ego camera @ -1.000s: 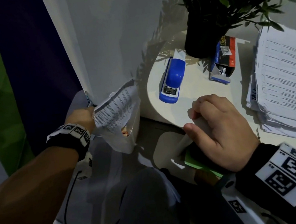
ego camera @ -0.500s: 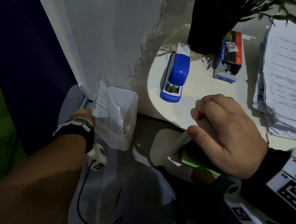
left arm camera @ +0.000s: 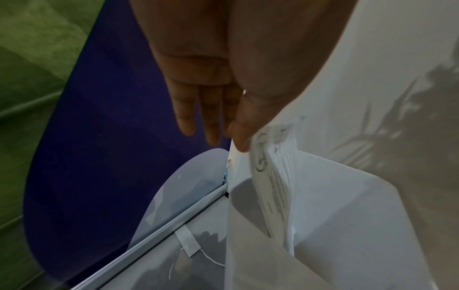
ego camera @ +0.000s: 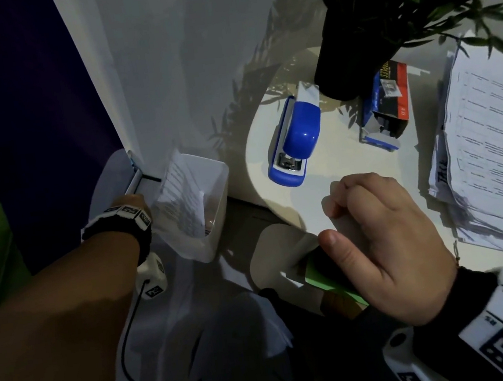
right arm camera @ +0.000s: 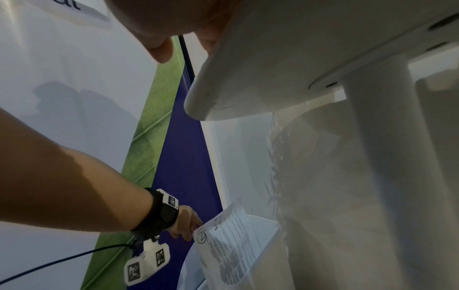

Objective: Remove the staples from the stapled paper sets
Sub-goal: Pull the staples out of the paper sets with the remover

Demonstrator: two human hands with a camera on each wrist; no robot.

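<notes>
A printed paper set (ego camera: 181,199) stands on edge inside a translucent white bin (ego camera: 219,226) on the floor, left of the table. My left hand (ego camera: 135,202) is at the bin's left rim. In the left wrist view its thumb (left arm camera: 239,137) pinches the paper set (left arm camera: 275,176) at the top edge, the other fingers hanging straight. The right wrist view shows the left hand (right arm camera: 186,223) at the paper's (right arm camera: 228,245) corner. My right hand (ego camera: 377,231) rests at the table's front edge, curled round a green and white tool (ego camera: 325,276) that is mostly hidden.
On the round white table (ego camera: 351,158) lie a blue stapler (ego camera: 298,139), a staple box (ego camera: 387,102), a black plant pot (ego camera: 351,59) and a thick stack of printed papers (ego camera: 493,142) at the right. A white wall panel (ego camera: 164,74) stands behind the bin.
My left hand has gone down and carried the paper set from above the bin into it. The right hand has stayed on the table edge.
</notes>
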